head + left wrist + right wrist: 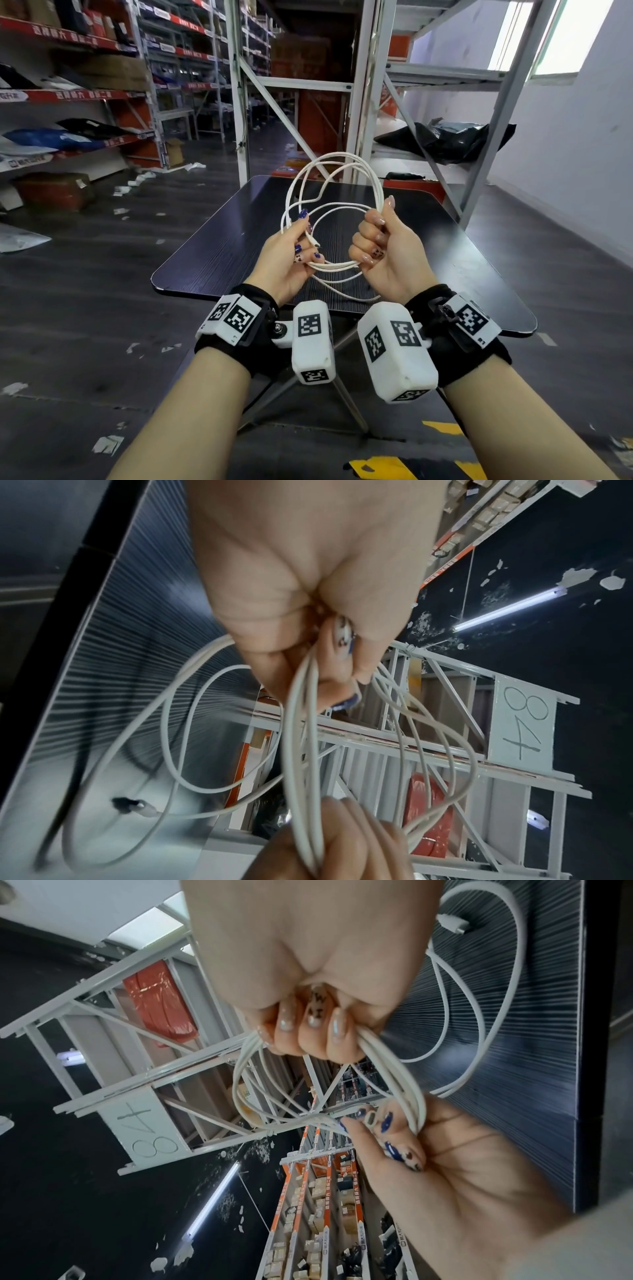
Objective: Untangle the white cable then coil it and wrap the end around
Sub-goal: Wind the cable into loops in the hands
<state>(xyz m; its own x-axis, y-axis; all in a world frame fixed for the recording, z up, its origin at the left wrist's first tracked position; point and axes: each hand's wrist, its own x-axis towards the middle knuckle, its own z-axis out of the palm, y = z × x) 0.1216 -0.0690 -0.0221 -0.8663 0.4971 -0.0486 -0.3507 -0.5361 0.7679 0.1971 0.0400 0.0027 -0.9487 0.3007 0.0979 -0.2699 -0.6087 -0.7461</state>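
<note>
The white cable hangs in several loose loops between my two hands, above the black table. My left hand pinches the loops on the left, and one plug end pokes out by its fingers. Gripping the bundle on the right is my right hand, fingers curled round it and thumb up. The left wrist view has the left hand closed on the strands, with a loose plug dangling over the table. The right wrist view shows the right hand clenching the cable, opposite the left hand.
Grey metal shelving stands just behind the table, with black bags on a low shelf at the right. Red-edged racks with parcels line the left. Paper scraps litter the dark floor. A white wall runs along the right.
</note>
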